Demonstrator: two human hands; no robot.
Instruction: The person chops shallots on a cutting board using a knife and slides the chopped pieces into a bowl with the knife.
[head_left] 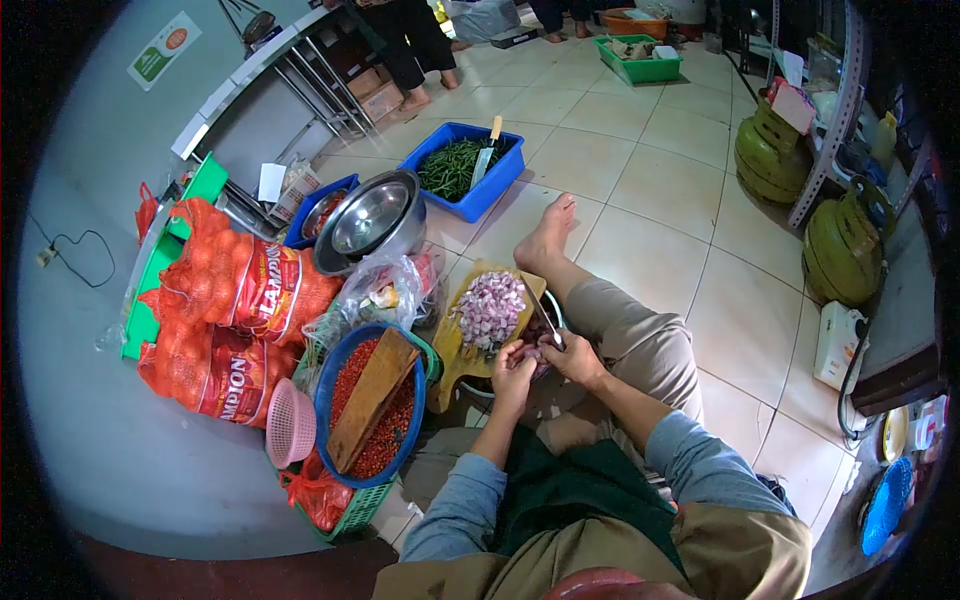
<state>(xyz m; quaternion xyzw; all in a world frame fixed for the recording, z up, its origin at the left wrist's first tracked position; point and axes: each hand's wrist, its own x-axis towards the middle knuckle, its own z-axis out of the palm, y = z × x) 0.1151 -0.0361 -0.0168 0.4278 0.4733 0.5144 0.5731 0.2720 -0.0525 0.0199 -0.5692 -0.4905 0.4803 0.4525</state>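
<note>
My right hand [573, 358] is closed round a knife [540, 308], whose blade points up and away from me. Close beside it, my left hand [514, 375] pinches a small purplish piece that looks like a shallot. Both hands are over a bowl [480, 387], mostly hidden by the hands and the board. Just left of the knife, chopped purple-white shallots [490, 310] lie heaped on a yellow cutting board [452, 362]. The lower end of the board is near my left wrist.
On the left are a blue basin [322, 425] of red chillies with a wooden board [372, 400], red net sacks [240, 290] and metal bowls [372, 218]. Ahead, a blue tray [478, 208] holds green chillies and a knife. Gas cylinders [845, 245] stand right; people's legs [405, 50] show behind.
</note>
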